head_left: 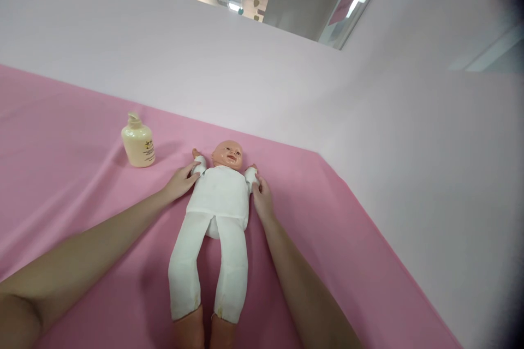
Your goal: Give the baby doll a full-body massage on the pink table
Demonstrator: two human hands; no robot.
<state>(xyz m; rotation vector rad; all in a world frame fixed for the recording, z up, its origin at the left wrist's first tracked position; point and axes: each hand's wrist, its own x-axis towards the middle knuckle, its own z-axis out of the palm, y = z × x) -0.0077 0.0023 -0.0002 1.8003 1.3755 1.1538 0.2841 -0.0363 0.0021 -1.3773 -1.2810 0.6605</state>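
nearest, a doll (221, 191) in white lies on its back along the pink-covered bench (319, 212), its feet toward six o'clock and its head toward twelve. the hands are apart from each other: the left hand (181, 181) is clasped on the doll's arm at ten o'clock, the right hand (262, 196) on the one at two. farther off, at ten o'clock from the doll's body, a cream pump bottle (138, 146) stands upright. beyond, a white wall (184, 65) rises toward a glass panel (295, 0) at twelve.
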